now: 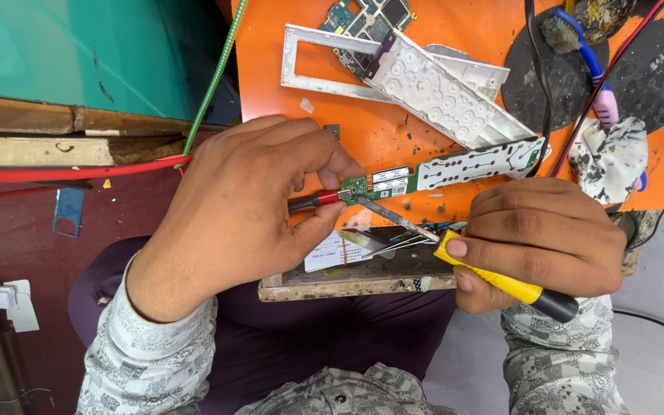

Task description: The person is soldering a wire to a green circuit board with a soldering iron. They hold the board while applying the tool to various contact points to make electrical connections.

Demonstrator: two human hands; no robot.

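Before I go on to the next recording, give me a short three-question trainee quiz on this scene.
1. True or false: the right hand holds a tool with a yellow handle.
2. Which colour is the mat under the white plastic parts? A) blue B) orange C) grey
3. Fill in: the left hand pinches the end of a long green ____.

Key:
1. True; its metal tip reaches the board's near end.
2. B.
3. Circuit board; a red-and-black tool also sticks out between that hand's fingers.
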